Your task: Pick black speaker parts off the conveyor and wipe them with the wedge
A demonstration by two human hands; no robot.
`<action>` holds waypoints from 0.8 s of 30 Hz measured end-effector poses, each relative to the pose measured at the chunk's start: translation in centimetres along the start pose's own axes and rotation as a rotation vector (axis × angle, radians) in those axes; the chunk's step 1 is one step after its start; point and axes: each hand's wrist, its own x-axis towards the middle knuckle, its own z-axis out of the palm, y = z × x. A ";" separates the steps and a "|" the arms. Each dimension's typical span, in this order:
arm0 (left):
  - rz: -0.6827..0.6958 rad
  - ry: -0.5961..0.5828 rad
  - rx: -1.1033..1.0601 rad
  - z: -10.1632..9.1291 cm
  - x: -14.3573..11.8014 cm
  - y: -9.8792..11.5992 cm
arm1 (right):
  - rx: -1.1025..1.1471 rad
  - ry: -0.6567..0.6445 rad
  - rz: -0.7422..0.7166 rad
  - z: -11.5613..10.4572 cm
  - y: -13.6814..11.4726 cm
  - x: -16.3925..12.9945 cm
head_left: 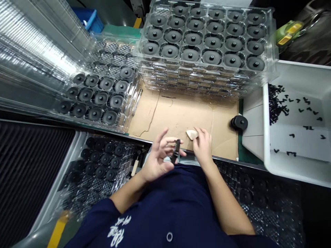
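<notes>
**Black disc held on edge between two hands**

Navy fabric of the person's shirt (pixel 165 206) filled the near foreground, both forearms running out from it toward the bench. Just beyond, the left hand (pixel 157 158) was curled around a small black disc (pixel 176 150), gripping it between thumb and fingertips while the upper fingers spread loose. That part stood on its edge, seen nearly side-on, so it read as a thin dark bar with its long axis running roughly up and away from the wearer, tilted slightly to the right. Its surface looked matte black; finer detail was too small to make out.

Close to the right of the disc, the right hand (pixel 202 144) lay knuckles-up with fingers bent over a pale, cream-coloured wedge-shaped piece (pixel 192 134), holding it at the fingertips against the cardboard sheet (pixel 181 113).

Further right of that hand, a lone stack of black discs (pixel 239 122) rested on the bench, and beyond it stood a white bin (pixel 284 165) with small black pieces scattered inside. Ahead of both hands rose a stack of clear trays (pixel 207 75) filled with discs; off to the left sat another clear tray (pixel 98 100), partly filled.
</notes>
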 end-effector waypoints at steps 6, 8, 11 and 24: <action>0.330 -0.075 0.701 -0.6 0.0 0.6 | 0.427 0.049 -0.080 -5.0 -4.4 -2.8; 0.309 -0.041 0.715 -0.3 -0.1 0.8 | 0.572 0.021 -0.013 -6.1 -5.2 -3.5; 0.244 -0.008 0.650 0.0 -0.3 0.9 | 0.720 -0.050 0.033 -7.0 -5.8 -4.3; -0.021 -0.217 0.521 -0.1 -1.0 1.9 | 0.720 -0.708 -0.017 -10.5 -8.5 -2.2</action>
